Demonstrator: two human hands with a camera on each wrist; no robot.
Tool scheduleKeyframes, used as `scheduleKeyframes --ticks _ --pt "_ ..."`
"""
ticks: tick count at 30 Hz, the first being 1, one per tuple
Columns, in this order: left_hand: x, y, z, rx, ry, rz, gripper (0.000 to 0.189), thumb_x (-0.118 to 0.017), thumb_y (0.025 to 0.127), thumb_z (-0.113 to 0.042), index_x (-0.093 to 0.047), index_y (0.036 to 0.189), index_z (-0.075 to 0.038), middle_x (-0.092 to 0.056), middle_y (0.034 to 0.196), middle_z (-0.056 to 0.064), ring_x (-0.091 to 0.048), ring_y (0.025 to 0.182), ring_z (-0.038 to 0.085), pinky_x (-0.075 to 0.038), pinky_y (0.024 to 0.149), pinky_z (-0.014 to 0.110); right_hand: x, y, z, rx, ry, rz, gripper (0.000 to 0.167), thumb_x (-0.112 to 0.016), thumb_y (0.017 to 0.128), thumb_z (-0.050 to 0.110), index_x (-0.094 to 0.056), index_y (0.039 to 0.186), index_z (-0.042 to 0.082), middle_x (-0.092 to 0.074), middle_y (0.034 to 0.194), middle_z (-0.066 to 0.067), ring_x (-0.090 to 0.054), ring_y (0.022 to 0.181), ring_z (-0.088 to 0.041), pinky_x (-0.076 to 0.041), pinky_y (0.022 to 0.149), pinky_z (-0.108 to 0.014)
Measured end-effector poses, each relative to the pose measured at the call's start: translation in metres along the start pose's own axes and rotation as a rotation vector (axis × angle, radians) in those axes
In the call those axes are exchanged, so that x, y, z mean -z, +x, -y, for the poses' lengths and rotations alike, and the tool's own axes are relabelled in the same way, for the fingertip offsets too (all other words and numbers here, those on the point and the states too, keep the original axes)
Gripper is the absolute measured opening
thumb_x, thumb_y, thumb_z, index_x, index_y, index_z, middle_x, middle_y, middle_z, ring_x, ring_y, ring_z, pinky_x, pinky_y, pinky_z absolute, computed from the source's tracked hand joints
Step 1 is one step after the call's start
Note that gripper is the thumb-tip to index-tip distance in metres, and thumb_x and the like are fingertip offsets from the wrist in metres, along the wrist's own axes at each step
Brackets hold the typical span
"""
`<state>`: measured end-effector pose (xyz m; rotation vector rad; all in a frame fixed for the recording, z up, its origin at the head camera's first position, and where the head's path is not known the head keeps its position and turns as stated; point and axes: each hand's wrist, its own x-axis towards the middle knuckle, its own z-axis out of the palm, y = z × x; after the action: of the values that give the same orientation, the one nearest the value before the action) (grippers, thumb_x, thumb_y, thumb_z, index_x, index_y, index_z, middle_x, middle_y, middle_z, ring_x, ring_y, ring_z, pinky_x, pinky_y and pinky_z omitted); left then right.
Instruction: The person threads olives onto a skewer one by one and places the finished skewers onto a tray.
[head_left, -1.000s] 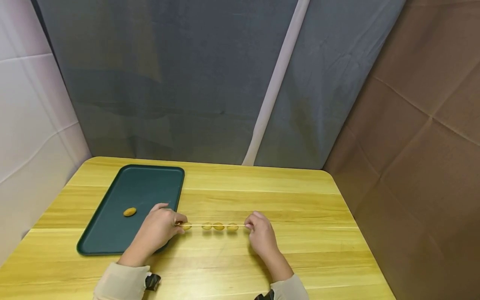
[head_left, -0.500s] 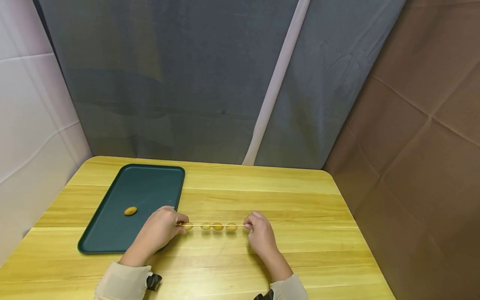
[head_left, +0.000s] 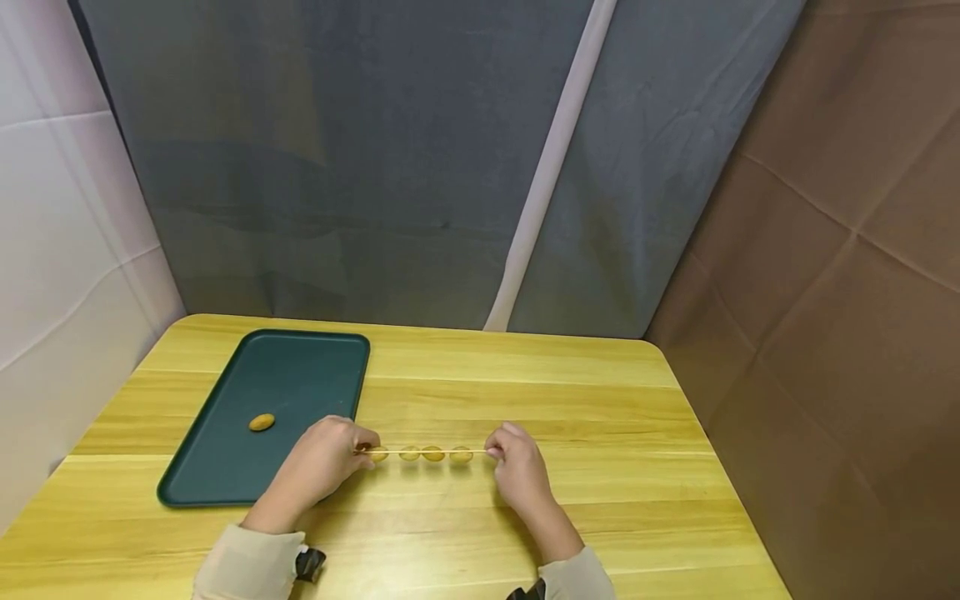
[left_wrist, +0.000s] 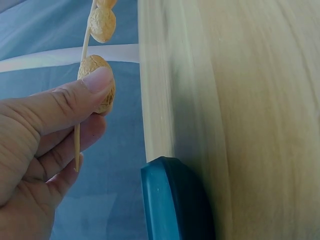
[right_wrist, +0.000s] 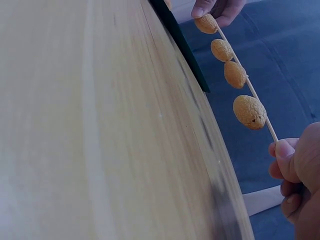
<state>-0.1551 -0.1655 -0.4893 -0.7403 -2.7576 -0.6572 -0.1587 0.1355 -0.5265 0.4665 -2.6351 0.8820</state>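
A thin wooden skewer (right_wrist: 255,95) is stretched level between the two hands, carrying several oval, wrinkled golden-brown balls (right_wrist: 250,112) along its length. My left hand (head_left: 322,458) pinches the leftmost ball (left_wrist: 108,95) with its thumb across it, and the skewer's pointed end sticks out below those fingers in the left wrist view. At the opposite end, my right hand (head_left: 521,471) pinches the bare skewer between thumb and fingers. Three balls sit nearer the right hand, a gap separating them from the leftmost one.
A dark green tray (head_left: 277,358) lies on the left of the wooden table (head_left: 600,467), its right edge partly behind the left hand. One loose golden-brown ball (head_left: 262,422) rests on the tray. Grey cloth (head_left: 375,167) hangs behind the table, brown cloth (head_left: 855,333) at the right.
The leftmost ball has shifted a little rightward with my left hand, so its gap to the other balls is smaller. My right hand and the three balls have drifted slightly left.
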Motion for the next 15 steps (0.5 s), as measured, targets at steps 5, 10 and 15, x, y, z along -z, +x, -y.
scheduleKeyframes --ticks 5,10,15 --pt "-0.0012 -0.0002 0.0003 0.001 -0.009 0.009 0.029 -0.093 0.069 -0.008 -0.071 0.076 -0.025 -0.066 0.072 -0.016 -0.047 0.061 -0.002 -0.044 0.057 0.023 -0.0008 0.0001 0.0015 -0.008 0.004 0.007 0.015 -0.076 0.085 -0.004 -0.069 0.080 0.008 -0.059 0.081 0.006 -0.059 0.078 -0.011 -0.054 0.069 -0.025" --pt "-0.0015 -0.0001 -0.0002 0.005 0.001 0.011 0.029 -0.093 0.069 -0.008 -0.071 0.076 -0.026 -0.067 0.074 -0.015 -0.049 0.062 -0.002 -0.045 0.059 0.023 -0.0022 0.0004 0.0017 0.000 0.009 0.007 0.014 -0.076 0.084 -0.004 -0.070 0.080 0.008 -0.058 0.081 0.007 -0.059 0.079 -0.011 -0.054 0.070 -0.024" --pt "-0.0024 0.0003 -0.0007 0.010 0.017 0.012 0.027 -0.093 0.069 -0.009 -0.073 0.078 -0.025 -0.070 0.077 -0.012 -0.055 0.065 0.000 -0.048 0.059 0.024 -0.0039 0.0003 0.0012 0.005 0.010 -0.003 0.015 -0.077 0.083 -0.005 -0.069 0.079 0.007 -0.058 0.080 0.007 -0.058 0.079 -0.011 -0.054 0.070 -0.025"
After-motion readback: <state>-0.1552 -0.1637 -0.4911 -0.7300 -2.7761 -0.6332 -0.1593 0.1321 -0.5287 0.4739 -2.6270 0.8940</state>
